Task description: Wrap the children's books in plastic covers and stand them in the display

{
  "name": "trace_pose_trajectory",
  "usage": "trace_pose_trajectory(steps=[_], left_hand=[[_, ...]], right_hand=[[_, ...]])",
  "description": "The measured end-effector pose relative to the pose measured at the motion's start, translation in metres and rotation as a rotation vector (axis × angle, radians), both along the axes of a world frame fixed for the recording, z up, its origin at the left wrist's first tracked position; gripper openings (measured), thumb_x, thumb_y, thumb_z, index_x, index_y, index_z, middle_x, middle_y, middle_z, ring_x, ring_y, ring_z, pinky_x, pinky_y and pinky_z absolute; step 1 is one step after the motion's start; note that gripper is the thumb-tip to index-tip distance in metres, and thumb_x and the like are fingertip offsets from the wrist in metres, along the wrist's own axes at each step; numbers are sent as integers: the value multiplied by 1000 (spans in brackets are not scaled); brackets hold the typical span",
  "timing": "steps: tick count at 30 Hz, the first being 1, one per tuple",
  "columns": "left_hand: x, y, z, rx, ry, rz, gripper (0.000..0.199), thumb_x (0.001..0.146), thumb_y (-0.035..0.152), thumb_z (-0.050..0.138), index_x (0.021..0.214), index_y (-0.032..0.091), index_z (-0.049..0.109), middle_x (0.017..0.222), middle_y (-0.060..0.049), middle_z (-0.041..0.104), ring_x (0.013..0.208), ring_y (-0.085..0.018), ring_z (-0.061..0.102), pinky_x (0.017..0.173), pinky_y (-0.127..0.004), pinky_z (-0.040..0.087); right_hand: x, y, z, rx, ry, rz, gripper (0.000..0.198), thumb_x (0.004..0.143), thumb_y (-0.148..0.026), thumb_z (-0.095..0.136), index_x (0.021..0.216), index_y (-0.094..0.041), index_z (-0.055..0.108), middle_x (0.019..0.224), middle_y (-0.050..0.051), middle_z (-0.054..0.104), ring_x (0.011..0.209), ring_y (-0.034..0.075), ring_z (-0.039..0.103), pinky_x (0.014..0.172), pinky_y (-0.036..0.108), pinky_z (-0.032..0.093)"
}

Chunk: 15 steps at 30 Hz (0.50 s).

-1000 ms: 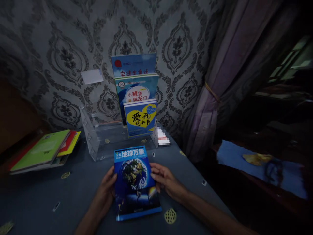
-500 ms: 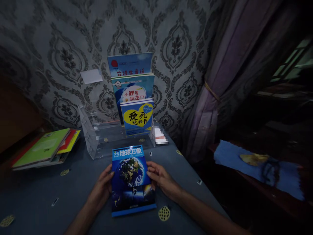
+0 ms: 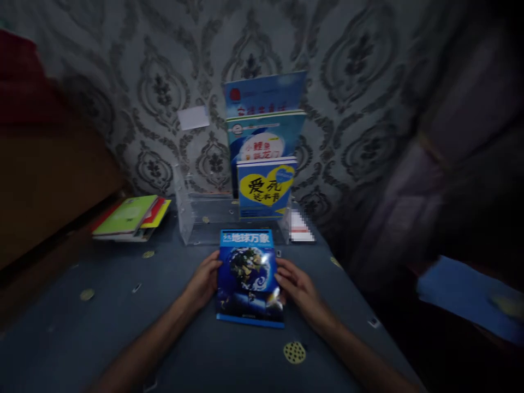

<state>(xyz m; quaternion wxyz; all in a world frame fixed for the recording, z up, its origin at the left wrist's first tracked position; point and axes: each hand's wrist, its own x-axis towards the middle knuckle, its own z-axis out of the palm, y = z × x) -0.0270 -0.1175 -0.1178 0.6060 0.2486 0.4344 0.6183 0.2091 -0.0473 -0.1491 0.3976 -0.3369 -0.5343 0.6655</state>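
A blue book (image 3: 249,278) with a picture of the Earth on its cover is held between my two hands, cover facing up. My left hand (image 3: 208,278) grips its left edge, and my right hand (image 3: 298,283) grips the right edge, thumb near the cover. Just beyond the book stands a clear tiered rack (image 3: 196,229). On the rack's right side, books lean upright in steps: a blue one with a yellow heart (image 3: 267,188) in front, a teal one (image 3: 266,131) behind it and a taller blue one (image 3: 266,93) at the back.
A stack of books (image 3: 126,217) with a green one on top lies at the table's left. White paper (image 3: 302,226), partly blurred out, sits right of the rack. Patterned wall (image 3: 164,98) rises behind; a blue cloth (image 3: 462,295) lies off the table's right edge.
The view has swung left, so everything appears further right. The Earth book, still in both hands, now appears nearer the rack's front edge.
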Motion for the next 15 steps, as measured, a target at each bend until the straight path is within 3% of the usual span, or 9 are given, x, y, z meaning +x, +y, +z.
trace_pose_trajectory(steps=[5, 10, 15], left_hand=[[11, 17, 13, 114, 52, 72, 31, 63, 18, 63, 95, 18, 66, 83, 0, 69, 72, -14, 63, 71, -22, 51], [23, 27, 33, 203, 106, 115, 26, 64, 18, 58, 88, 19, 64, 75, 4, 62, 66, -11, 54, 63, -19, 44], [25, 36, 37, 350, 244, 157, 28, 64, 20, 54, 88, 20, 68, 76, 3, 63, 77, -15, 57, 80, -24, 47]], right_hand=[[5, 10, 4, 137, -105, -83, 68, 74, -65, 78, 124, -21, 62, 91, 4, 70, 47, 11, 56, 53, 31, 55], [5, 15, 20, 330, -98, -218, 60, 76, -63, 77, 120, -23, 64, 86, 4, 73, 50, 16, 64, 56, 34, 60], [3, 16, 28, 476, -76, -285, 45, 86, -55, 71, 118, -26, 63, 99, 7, 74, 63, 19, 70, 61, 35, 63]])
